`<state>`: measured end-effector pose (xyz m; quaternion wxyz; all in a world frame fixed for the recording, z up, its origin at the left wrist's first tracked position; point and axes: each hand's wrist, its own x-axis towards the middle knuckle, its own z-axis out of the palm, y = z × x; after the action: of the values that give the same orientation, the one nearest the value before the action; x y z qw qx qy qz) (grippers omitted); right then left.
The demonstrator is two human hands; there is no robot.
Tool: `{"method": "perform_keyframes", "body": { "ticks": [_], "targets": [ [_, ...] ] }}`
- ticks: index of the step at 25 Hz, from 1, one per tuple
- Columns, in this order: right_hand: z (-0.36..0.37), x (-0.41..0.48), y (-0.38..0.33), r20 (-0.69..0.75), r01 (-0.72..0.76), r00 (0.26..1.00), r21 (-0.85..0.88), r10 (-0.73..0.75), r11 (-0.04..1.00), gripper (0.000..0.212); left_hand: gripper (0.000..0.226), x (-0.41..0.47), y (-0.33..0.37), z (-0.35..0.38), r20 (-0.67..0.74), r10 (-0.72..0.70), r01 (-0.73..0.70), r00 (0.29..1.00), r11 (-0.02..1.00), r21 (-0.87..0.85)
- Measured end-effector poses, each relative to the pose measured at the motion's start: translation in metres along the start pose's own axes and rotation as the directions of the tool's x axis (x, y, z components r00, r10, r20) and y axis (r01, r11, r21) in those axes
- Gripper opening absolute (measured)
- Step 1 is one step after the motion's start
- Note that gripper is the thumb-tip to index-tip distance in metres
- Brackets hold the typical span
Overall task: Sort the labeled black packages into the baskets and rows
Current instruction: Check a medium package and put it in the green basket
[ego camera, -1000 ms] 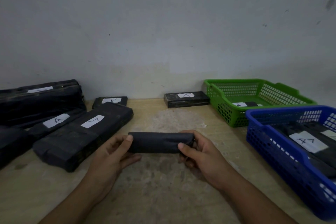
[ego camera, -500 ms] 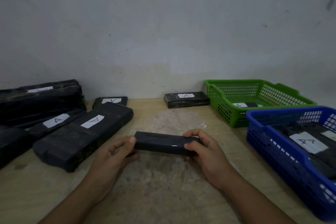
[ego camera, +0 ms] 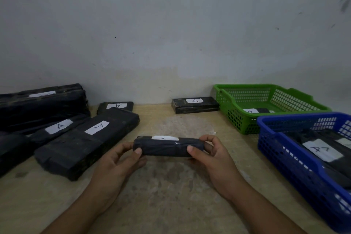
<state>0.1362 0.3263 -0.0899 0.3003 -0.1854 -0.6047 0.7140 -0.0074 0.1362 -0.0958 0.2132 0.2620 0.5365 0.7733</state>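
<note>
The central package (ego camera: 167, 147) is wrapped in black plastic film, wrinkled, with a slight sheen; the paper label (ego camera: 165, 138) on top of it is white and matt. The packages (ego camera: 83, 144) left of it have the same black film, duller. The table (ego camera: 171, 195) beneath it is pale wood with a rough, worn patch. The green basket (ego camera: 237, 119) and blue basket (ego camera: 281, 150) right of it are perforated moulded plastic, semi-gloss.

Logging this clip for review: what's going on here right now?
A person holds a small black wrapped package by its ends, left hand and right hand, over the tan tabletop; its white paper label is tilted away, not readable. Larger black labelled packages lie piled on the left, another small one by the wall. The green plastic basket and blue plastic basket on the right each hold at least one labelled package.
</note>
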Motion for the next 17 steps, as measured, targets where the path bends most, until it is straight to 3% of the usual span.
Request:
{"method": "perform_keyframes", "body": {
  "ticks": [5,10,15,17],
  "targets": [
    [-0.001,-0.002,-0.005,0.064,-0.001,0.998,-0.083,0.006,0.997,0.032,0.09,-0.002,0.003,0.002,-0.024,-0.022,0.022,0.999,1.0,-0.007],
    [0.001,-0.003,-0.005,0.106,0.029,0.994,-0.184,-0.009,0.983,0.032,0.029,-0.006,0.009,0.008,-0.012,0.053,-0.048,0.999,0.967,0.251],
    [0.0,-0.008,-0.008,0.145,-0.017,0.988,-0.184,0.044,0.983,0.043,0.022,-0.007,0.014,0.012,-0.027,0.072,-0.063,0.997,0.963,0.263],
    [0.0,-0.008,-0.009,0.125,-0.005,0.992,-0.22,0.033,0.975,0.037,0.026,-0.008,0.012,0.011,-0.02,0.055,-0.048,0.998,0.966,0.254]
  ]
}}
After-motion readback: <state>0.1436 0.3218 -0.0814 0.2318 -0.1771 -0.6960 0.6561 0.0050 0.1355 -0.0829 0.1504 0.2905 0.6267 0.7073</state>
